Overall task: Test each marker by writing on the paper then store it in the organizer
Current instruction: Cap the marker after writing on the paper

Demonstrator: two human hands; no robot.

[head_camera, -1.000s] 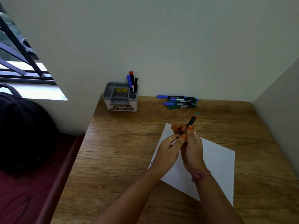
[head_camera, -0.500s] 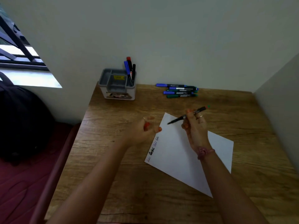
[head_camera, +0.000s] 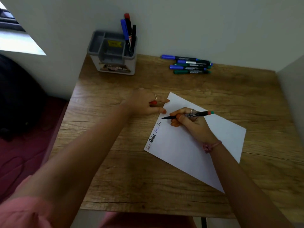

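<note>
The marker (head_camera: pixel 187 115) is gripped in the right hand (head_camera: pixel 190 124), which has been lowered since half a second ago so that the tip now meets the paper (head_camera: pixel 197 145) near its left edge. The left hand (head_camera: pixel 144 104), a red cap (head_camera: pixel 153 102) pinched in its fingers, has been brought down onto the desk (head_camera: pixel 115 162) against the sheet's far corner. The organizer (head_camera: pixel 113 53) is unmoved at the desk's far left corner.

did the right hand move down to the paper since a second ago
Yes. The right hand has come down from above the paper and now rests on it, marker tip at the left edge.
</note>
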